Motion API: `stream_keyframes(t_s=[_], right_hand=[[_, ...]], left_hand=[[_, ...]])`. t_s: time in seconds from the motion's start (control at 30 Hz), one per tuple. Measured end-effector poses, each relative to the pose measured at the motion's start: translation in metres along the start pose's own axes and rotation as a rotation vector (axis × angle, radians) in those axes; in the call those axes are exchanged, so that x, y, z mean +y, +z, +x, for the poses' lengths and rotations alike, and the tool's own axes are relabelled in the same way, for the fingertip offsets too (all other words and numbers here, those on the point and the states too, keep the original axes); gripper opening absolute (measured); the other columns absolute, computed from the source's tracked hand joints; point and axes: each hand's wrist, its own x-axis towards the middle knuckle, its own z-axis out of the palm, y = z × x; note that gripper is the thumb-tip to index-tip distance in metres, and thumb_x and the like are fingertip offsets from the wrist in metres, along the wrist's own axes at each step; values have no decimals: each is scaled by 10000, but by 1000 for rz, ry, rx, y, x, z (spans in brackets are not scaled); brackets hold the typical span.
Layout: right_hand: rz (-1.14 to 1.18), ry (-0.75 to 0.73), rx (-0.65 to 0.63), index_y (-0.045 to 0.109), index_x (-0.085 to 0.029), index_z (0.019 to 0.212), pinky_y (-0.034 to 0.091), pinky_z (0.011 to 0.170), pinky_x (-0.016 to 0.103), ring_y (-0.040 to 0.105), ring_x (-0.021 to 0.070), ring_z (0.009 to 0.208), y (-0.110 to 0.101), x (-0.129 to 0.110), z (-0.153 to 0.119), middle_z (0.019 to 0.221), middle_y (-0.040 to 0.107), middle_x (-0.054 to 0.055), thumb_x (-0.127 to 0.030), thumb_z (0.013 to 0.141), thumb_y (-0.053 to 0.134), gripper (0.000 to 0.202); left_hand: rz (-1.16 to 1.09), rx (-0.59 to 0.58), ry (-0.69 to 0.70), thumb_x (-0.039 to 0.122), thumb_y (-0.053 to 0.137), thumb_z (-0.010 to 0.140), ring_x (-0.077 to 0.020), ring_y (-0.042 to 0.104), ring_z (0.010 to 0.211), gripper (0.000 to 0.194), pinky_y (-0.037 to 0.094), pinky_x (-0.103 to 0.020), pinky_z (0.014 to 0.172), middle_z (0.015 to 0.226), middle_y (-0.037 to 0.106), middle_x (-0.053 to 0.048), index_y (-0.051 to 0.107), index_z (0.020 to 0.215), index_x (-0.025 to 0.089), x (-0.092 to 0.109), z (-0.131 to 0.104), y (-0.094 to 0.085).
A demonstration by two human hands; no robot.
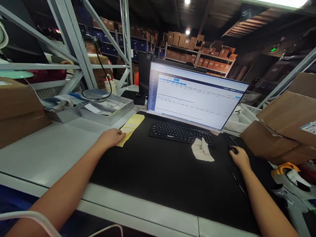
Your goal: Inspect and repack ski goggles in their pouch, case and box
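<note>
Left hand (112,137) — palm down, fingers loosely together, resting on the near end of a yellow paper slip (132,126) lying half on the black mat (163,171) of the bench (49,151). Right hand (240,158) — curled over a black mouse (232,149), right of the keyboard (181,132) and a crumpled cloth (201,150); monitor (195,95) behind.
</note>
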Motion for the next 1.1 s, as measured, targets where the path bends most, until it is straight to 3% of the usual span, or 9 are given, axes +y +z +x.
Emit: stream_keyframes(t_s=[0.2,0.37,0.47,0.63,0.87,1.1], right_hand=[[-2,-18,21,816,-180,1187,533,1203,589,671,412,1332,4,1,1,1328,752,220,-531,861,582,533],[1,-17,21,815,-169,1188,522,1222,585,664,409,1342,7,2,2,1331,742,232,-534,865,574,543],[6,-8,16,814,-175,1182,524,1221,586,665,411,1340,7,1,3,1323,750,225,-532,852,579,540],[3,14,18,816,-188,1180,532,1211,571,670,401,1333,5,-2,2,1312,757,205,-527,849,595,523],[8,34,11,813,-206,1135,536,1206,576,666,398,1334,0,-9,0,1275,754,189,-506,837,613,468],[3,38,-12,820,-184,1183,514,1226,572,667,404,1337,-1,-10,0,1331,754,202,-502,869,607,495]], left_hand=[[-30,20,69,589,444,958,-414,780,1241,628,597,-436,1001,1343,831,-201,909,1132,202,-7,3,7],[-19,10,29,743,488,960,-431,685,1421,886,546,-477,1191,1570,697,-235,712,1585,156,5,-3,16],[16,16,-2,748,511,967,-476,596,1511,943,535,-547,1209,1700,579,-250,591,1703,164,15,-8,20],[-32,75,-17,654,518,984,-447,667,1418,854,548,-515,1193,1598,645,-260,636,1643,124,17,-11,17],[-134,135,-71,621,459,1014,-417,730,1352,663,596,-470,1120,1445,754,-241,810,1325,152,10,-8,8],[-181,136,-69,542,430,1031,-393,719,1377,626,589,-452,1134,1486,746,-230,807,1349,156,9,-7,10]])
